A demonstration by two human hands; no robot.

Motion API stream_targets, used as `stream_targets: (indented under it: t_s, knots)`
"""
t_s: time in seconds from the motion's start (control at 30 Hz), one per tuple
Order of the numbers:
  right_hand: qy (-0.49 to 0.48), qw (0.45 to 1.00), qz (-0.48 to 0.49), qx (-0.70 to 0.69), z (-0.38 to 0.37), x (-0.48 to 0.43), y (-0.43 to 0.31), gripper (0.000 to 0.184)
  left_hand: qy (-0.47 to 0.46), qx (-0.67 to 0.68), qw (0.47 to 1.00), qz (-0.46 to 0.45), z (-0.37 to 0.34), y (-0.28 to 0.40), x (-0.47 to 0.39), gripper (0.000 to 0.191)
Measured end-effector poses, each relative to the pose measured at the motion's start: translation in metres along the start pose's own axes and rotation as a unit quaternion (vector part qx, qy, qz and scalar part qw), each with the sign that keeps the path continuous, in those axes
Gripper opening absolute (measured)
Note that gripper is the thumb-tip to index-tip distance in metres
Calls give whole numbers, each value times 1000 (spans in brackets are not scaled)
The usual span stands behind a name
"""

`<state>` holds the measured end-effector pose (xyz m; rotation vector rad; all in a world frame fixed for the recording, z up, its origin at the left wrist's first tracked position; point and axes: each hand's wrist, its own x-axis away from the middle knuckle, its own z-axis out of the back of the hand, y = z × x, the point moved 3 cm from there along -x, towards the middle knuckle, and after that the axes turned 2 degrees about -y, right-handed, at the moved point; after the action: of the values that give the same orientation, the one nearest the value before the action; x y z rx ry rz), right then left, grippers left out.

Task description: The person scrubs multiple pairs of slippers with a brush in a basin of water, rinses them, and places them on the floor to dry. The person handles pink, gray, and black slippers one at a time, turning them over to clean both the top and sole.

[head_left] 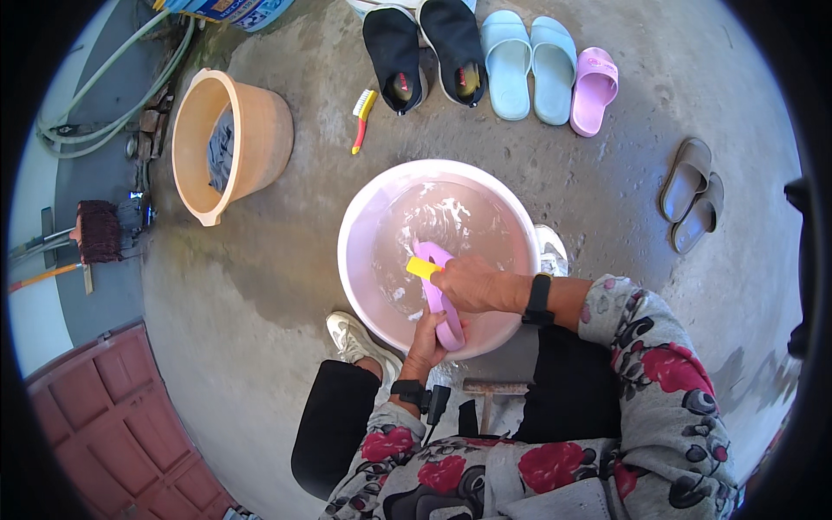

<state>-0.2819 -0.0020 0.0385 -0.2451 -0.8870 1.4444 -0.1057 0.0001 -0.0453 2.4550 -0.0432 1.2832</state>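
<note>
A pink plastic slipper [448, 325] is tilted over a large pale pink basin [354, 260] of cloudy water. My left hand [428, 338] grips its lower end near the basin's near rim. My right hand [471, 284] is closed around a brush with a yellow head [422, 268], held against the slipper's upper part; the bristles are hidden. Beyond the basin, a matching pink slipper [590, 97] rests on the wet floor beside a pair of light blue slippers [508, 71] and a pair of black shoes [393, 55].
A second brush with a yellow and red handle [361, 127] lies on the concrete floor. An orange tub [263, 136] at the left holds dark cloth [222, 153]. Brown slippers [689, 182] lie at the right. My shoes [351, 338] flank the basin. A blue bucket [250, 13] stands at the back left.
</note>
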Motion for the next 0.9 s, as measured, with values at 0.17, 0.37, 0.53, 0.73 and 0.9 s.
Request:
stream_targets:
  t_s: [0.17,0.37,0.53,0.73,0.9]
  knots:
    - [-49,997,65,-16,-2,19,-11,13,-6,42,999,3,2,-3,-4,52]
    - [43,997,44,45,-10,2,0,14,9,-5,1000,10,8,-4,-4,47]
    - [51,997,-3,56,-14,-18,15,14,2,29,1000,13,5,-2,-1,44]
    - [49,995,-87,9,-8,-39,44,17,-11,40,999,20,-3,2,2,47]
    - [52,984,-161,-60,-12,-38,57,21,-19,44,999,10,-2,-1,0,48]
